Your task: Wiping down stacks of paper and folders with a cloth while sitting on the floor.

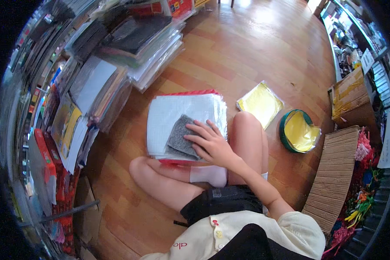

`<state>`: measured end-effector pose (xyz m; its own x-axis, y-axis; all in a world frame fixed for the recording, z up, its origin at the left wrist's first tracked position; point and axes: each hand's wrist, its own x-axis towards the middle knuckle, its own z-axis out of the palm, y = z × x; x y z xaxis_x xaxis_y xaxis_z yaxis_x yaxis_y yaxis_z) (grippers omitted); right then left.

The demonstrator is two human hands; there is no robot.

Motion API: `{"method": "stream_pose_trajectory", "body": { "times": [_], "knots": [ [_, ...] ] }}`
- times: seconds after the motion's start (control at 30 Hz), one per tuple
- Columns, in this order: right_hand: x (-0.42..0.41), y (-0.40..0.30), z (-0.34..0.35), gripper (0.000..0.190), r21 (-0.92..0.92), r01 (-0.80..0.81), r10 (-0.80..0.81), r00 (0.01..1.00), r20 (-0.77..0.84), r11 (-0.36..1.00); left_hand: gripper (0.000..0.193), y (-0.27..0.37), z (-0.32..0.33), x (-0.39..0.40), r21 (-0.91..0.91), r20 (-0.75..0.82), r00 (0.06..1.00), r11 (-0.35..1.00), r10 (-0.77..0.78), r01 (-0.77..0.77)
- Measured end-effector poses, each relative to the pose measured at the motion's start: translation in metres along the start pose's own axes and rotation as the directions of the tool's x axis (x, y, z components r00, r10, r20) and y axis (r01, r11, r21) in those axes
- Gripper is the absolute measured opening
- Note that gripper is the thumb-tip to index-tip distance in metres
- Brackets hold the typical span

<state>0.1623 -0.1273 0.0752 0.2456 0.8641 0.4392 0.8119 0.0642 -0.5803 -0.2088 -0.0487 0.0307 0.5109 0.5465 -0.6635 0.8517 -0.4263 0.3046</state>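
My right hand point(211, 141) rests with spread fingers on a folded grey cloth point(181, 138). The cloth lies on the lower middle of a stack of white sheets in clear plastic point(159, 113). Red edging point(195, 93) shows behind and in front of the stack, which sits on the floor by my crossed legs. My left hand is out of view. Right of the stack lies a flat yellow packet in clear plastic point(263, 102), and beyond my knee a round green container point(282, 131) holds more yellow plastic-wrapped material point(300, 130).
Shelves and piles of plastic-wrapped paper goods point(159, 55) line the left side. On the right stand a taped cardboard box point(351, 94), a corrugated cardboard piece point(333, 178) and bundles of colourful fuzzy stems point(362, 204). A thin bar point(68, 213) juts out at lower left.
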Motion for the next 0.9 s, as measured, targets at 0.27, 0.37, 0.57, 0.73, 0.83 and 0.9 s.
{"method": "stream_pose_trajectory", "body": {
  "times": [0.27,0.37,0.57,0.73,0.83,0.9],
  "knots": [
    [-0.002,0.003,-0.004,0.033,-0.067,0.022,-0.023,1.0,-0.014,0.997,0.038,-0.008,-0.035,0.009,0.109,0.063,0.998,0.993,0.028,-0.035],
    [-0.002,0.004,-0.002,0.034,-0.054,0.022,-0.022,1.0,-0.011,0.998,0.038,-0.008,-0.044,0.012,0.139,0.095,0.995,0.989,0.033,-0.046],
    [-0.002,0.005,-0.002,0.033,-0.057,0.025,-0.027,0.999,-0.018,0.998,0.037,-0.009,-0.056,0.017,0.197,0.17,0.985,0.978,0.042,-0.075],
    [-0.001,0.004,-0.001,0.033,-0.039,0.026,-0.027,0.999,-0.034,0.999,0.036,-0.009,-0.063,0.02,0.232,0.224,0.973,0.968,0.046,-0.099],
    [-0.004,0.004,0.0,0.033,-0.041,0.02,-0.022,0.999,-0.037,0.999,0.036,-0.006,-0.066,0.026,0.245,0.245,0.968,0.963,0.051,-0.113],
    [-0.005,0.005,0.0,0.033,-0.048,0.011,-0.013,0.999,-0.039,0.999,0.036,-0.006,-0.069,0.027,0.258,0.264,0.963,0.959,0.05,-0.12]
  ]
}}
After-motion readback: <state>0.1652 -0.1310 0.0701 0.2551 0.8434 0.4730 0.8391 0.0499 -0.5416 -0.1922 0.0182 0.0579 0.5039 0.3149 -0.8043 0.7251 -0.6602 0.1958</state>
